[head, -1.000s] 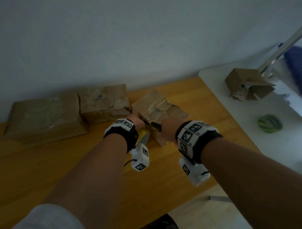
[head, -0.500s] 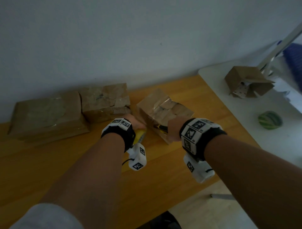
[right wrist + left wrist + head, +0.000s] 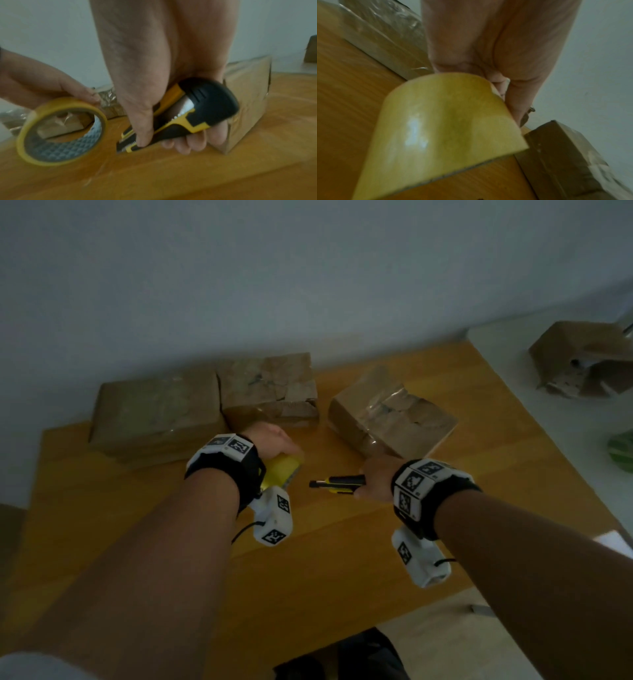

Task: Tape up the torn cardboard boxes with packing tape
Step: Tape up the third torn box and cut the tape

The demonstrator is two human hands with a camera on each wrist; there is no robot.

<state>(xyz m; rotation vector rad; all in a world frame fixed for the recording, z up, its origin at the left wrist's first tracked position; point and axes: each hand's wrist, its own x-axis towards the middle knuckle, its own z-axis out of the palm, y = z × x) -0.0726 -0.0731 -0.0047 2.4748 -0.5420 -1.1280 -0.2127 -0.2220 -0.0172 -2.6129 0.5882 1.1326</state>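
My left hand (image 3: 274, 441) grips a yellow roll of packing tape (image 3: 282, 472) (image 3: 447, 128) (image 3: 61, 129), held on edge just above the wooden table (image 3: 308, 559). My right hand (image 3: 375, 477) grips a yellow-and-black utility knife (image 3: 337, 483) (image 3: 185, 115), its tip pointing left and low over the table. A taped brown cardboard box (image 3: 390, 416) (image 3: 248, 101) stands right behind my right hand. Two more taped boxes, one flat (image 3: 154, 409) and one squarer (image 3: 270, 386), lie at the back left beyond my left hand.
A grey wall (image 3: 308, 268) runs close behind the boxes. To the right is a white table (image 3: 565, 440) with a torn open cardboard box (image 3: 582, 357) and a green roll (image 3: 621, 446) at the frame edge. The wooden table's front edge (image 3: 342, 635) is near my body.
Both hands have drawn back from the right-hand box toward me. The tape roll and the knife have come apart, left hand going left, right hand right. The box stays put.
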